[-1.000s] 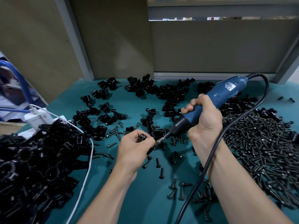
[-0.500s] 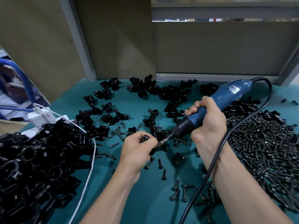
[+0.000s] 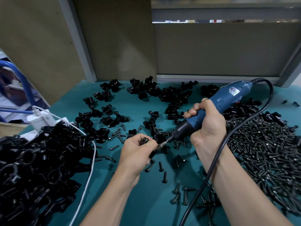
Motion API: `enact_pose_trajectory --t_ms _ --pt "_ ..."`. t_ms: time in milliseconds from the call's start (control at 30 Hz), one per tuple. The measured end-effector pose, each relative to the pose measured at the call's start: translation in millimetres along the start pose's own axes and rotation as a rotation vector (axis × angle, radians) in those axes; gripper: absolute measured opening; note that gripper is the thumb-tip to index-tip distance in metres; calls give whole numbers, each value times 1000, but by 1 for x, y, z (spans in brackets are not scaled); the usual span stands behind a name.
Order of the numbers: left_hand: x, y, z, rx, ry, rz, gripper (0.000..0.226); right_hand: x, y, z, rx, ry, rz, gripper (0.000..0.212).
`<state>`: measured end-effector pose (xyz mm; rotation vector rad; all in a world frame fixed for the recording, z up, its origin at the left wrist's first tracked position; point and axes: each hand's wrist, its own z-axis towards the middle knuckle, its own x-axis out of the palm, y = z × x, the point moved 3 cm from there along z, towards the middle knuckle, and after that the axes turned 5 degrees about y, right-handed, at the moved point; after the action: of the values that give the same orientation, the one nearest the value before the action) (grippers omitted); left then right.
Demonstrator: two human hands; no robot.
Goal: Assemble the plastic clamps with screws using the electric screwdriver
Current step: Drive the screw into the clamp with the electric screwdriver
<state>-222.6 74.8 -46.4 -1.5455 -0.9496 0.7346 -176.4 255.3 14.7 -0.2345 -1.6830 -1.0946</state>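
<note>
Down at the near edge of the teal counter, a few loose screws lie between the two forearms. Just past them the left hand is curled up tight, pinching a small black clamp in its fingertips. The right hand has a full fist grip on the blue electric screwdriver, tilted down-left so the bit sits right against that clamp. Its black cord runs along the right forearm. There's a big heap of clamps on the left with a white cable beside it, and a screw pile on the right. More scattered clamps lie further back by the grey panels.
</note>
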Motion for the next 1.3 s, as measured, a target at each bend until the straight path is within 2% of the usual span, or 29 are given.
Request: enact_pose_trajectory --t_ms 233,400,533,667,800,1000,1133,1233,1300 --pt "0 0 -1 5 -14 31 29 -1 -1 -1 7 10 4 22" --pt "2 -3 -2 17 -9 49 15 -3 -2 -1 18 9 9 23" --pt "1 -3 -3 11 -15 44 14 -4 -3 -1 23 3 14 23" --pt "1 -1 -2 9 -10 51 27 -3 -3 -1 20 1 11 22" --pt "0 -1 -2 -8 4 65 28 -3 -2 -2 25 7 2 23" --pt "3 -7 -5 -36 65 2 19 10 4 -6 -9 139 -35 24" --pt "3 -8 -4 -87 129 -64 29 16 11 -6 61 269 -28 26" --pt "3 -8 -4 -102 153 -110 34 12 16 -3 114 287 4 25" --pt "4 -8 -4 -114 199 -118 28 9 19 -1 126 279 9 23"
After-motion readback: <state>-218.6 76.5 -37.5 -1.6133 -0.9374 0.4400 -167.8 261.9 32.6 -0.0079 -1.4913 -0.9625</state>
